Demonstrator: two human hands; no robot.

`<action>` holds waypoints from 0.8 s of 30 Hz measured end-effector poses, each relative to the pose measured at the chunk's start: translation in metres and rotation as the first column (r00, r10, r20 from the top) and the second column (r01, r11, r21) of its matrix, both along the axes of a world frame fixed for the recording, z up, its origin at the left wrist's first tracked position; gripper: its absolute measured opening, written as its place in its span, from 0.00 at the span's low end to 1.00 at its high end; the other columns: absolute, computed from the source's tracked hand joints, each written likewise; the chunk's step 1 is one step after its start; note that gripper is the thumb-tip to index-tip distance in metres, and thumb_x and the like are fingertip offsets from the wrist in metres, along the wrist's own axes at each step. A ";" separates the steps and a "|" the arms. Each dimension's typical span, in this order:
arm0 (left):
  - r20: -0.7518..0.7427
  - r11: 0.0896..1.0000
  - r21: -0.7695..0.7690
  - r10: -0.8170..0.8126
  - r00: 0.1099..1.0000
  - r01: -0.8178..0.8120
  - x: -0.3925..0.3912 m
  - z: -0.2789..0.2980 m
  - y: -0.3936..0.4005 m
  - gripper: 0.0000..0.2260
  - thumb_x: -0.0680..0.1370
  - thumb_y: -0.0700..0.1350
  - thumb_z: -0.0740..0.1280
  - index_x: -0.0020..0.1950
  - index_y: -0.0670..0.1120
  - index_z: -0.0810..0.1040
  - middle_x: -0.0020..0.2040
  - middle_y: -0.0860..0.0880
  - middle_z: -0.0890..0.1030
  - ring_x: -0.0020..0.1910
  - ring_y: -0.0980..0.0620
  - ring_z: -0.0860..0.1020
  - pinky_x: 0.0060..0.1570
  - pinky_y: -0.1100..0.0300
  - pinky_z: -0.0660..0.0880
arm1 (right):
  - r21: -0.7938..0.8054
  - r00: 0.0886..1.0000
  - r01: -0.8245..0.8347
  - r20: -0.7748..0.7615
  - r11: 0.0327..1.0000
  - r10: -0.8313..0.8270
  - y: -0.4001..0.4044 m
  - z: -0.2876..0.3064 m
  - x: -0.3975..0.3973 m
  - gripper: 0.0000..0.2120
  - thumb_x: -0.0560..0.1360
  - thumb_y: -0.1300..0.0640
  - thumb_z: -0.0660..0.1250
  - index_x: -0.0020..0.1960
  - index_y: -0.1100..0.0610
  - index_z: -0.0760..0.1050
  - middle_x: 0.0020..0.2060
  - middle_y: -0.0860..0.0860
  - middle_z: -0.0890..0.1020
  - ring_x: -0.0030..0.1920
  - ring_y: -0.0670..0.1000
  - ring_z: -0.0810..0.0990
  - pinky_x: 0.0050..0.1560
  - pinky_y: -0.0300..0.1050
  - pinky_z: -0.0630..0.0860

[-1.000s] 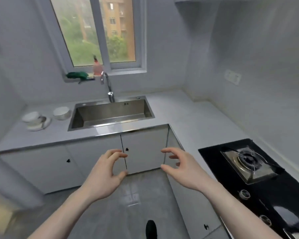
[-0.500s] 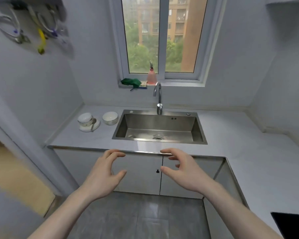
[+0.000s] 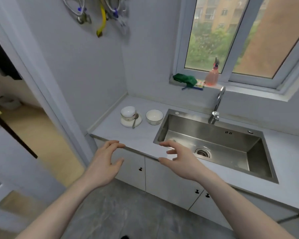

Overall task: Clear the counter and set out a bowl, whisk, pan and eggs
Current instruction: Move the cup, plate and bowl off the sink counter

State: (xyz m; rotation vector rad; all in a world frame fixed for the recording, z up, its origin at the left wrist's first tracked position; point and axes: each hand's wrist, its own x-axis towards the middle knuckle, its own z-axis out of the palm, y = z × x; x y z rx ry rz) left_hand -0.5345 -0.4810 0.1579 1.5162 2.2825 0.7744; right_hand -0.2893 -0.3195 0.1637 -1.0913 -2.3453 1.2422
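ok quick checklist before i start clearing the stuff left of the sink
1. Both hands free: ok. Left hand and right hand hold nothing, fingers loosely curved.
2. Dishes in view: ok. Upturned bowl sits on a saucer with a spoon leaning on it; an upright white bowl stands beside, apart from them.
3. Sink free for dishes: ok, basin looks bare.
4. Bowls clean: cannot tell.
5. Whisk, pan, eggs located: not ok, none in view.
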 end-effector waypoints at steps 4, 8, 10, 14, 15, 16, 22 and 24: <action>0.008 1.000 -0.027 -0.013 1.000 0.014 -0.057 -0.009 0.024 0.17 0.81 0.49 0.67 0.70 0.57 0.72 0.74 0.57 0.67 0.71 0.53 0.68 0.69 0.58 0.64 | -0.008 1.000 0.030 0.006 1.000 -0.030 0.013 -0.008 -0.052 0.23 0.74 0.43 0.71 0.67 0.37 0.71 0.65 0.32 0.73 0.63 0.38 0.75 0.61 0.44 0.78; 0.026 0.997 -0.048 -0.051 0.998 0.052 -0.113 -0.016 0.054 0.17 0.81 0.50 0.67 0.70 0.59 0.72 0.73 0.59 0.66 0.71 0.55 0.67 0.70 0.56 0.67 | -0.022 0.997 0.080 -0.007 0.997 -0.080 0.027 -0.013 -0.097 0.22 0.74 0.44 0.71 0.66 0.37 0.72 0.61 0.29 0.74 0.61 0.35 0.75 0.57 0.42 0.78; 0.028 0.993 -0.085 -0.082 0.996 0.084 -0.134 -0.020 0.073 0.18 0.81 0.51 0.67 0.70 0.59 0.71 0.74 0.58 0.66 0.70 0.54 0.68 0.68 0.53 0.71 | -0.041 0.992 0.127 -0.010 0.991 -0.127 0.035 -0.020 -0.112 0.21 0.74 0.45 0.71 0.66 0.37 0.73 0.61 0.32 0.75 0.61 0.36 0.76 0.55 0.43 0.79; 0.041 0.983 -0.122 -0.132 0.990 0.136 -0.158 -0.029 0.111 0.18 0.80 0.52 0.67 0.70 0.58 0.72 0.73 0.58 0.67 0.72 0.53 0.67 0.71 0.50 0.69 | -0.075 0.985 0.173 0.008 0.982 -0.172 0.051 -0.035 -0.128 0.21 0.75 0.47 0.71 0.66 0.39 0.73 0.62 0.36 0.74 0.61 0.39 0.77 0.54 0.42 0.79; 0.038 0.980 -0.137 -0.137 0.990 0.141 -0.162 -0.033 0.119 0.18 0.80 0.52 0.66 0.70 0.58 0.71 0.73 0.58 0.67 0.72 0.53 0.67 0.72 0.51 0.67 | -0.081 0.983 0.181 0.010 0.980 -0.181 0.056 -0.037 -0.131 0.21 0.75 0.47 0.72 0.66 0.39 0.73 0.62 0.37 0.75 0.60 0.39 0.77 0.52 0.40 0.79; 0.033 0.977 -0.157 -0.140 0.990 0.143 -0.166 -0.037 0.129 0.18 0.80 0.51 0.66 0.70 0.58 0.71 0.73 0.57 0.67 0.72 0.53 0.66 0.73 0.52 0.66 | -0.093 0.981 0.192 0.015 0.977 -0.191 0.063 -0.040 -0.135 0.20 0.75 0.47 0.72 0.66 0.39 0.73 0.62 0.38 0.75 0.60 0.39 0.77 0.50 0.38 0.78; 0.041 0.959 -0.240 -0.147 0.988 0.152 -0.188 -0.063 0.185 0.18 0.80 0.52 0.66 0.71 0.56 0.72 0.73 0.56 0.68 0.71 0.52 0.68 0.70 0.55 0.66 | -0.148 0.974 0.225 0.034 0.963 -0.222 0.107 -0.059 -0.146 0.20 0.75 0.47 0.72 0.65 0.37 0.73 0.62 0.41 0.75 0.60 0.38 0.77 0.50 0.36 0.78; 0.046 0.954 -0.259 -0.148 0.988 0.154 -0.190 -0.071 0.206 0.19 0.80 0.52 0.66 0.71 0.56 0.72 0.73 0.56 0.68 0.71 0.52 0.69 0.70 0.56 0.66 | -0.184 0.972 0.236 0.042 0.954 -0.232 0.127 -0.067 -0.150 0.20 0.75 0.47 0.72 0.64 0.37 0.73 0.62 0.41 0.74 0.60 0.38 0.78 0.48 0.33 0.76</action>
